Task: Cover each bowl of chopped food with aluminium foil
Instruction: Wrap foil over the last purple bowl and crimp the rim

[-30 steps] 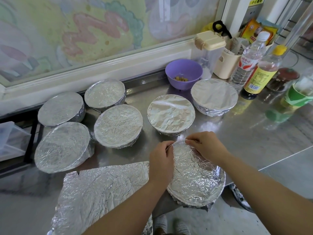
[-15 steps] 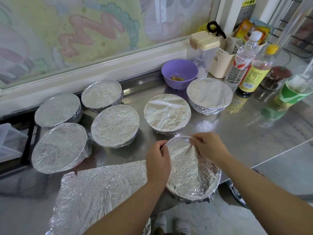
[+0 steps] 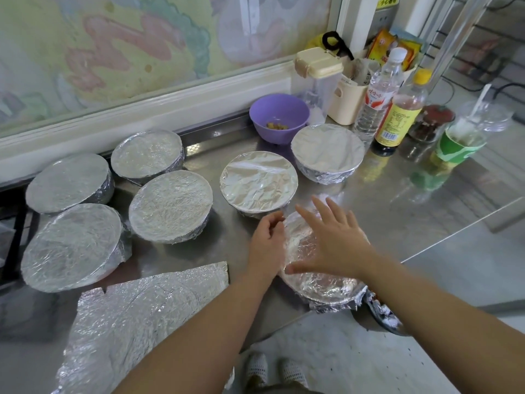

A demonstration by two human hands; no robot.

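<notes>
A foil-covered bowl [image 3: 324,285] sits at the near edge of the steel counter [image 3: 397,200]. My right hand [image 3: 332,240] lies flat on its foil top with the fingers spread. My left hand [image 3: 268,240] curls against the bowl's left rim and pinches the foil there. Several other foil-covered bowls [image 3: 170,203] stand behind and to the left. A purple bowl [image 3: 279,116] with a little chopped food stands uncovered at the back. A loose crumpled foil sheet [image 3: 136,325] lies at the front left.
Bottles [image 3: 400,115], a cream holder [image 3: 348,102], a lidded container [image 3: 318,72], jars and a green cup [image 3: 457,146] crowd the back right. The counter edge runs just under the near bowl; the floor and my shoes [image 3: 272,371] show below. A dark rack edge stands far left.
My right hand left the far rim and now lies flat with spread fingers on the foil top. My left hand stays at the left rim. The view shifted slightly.
</notes>
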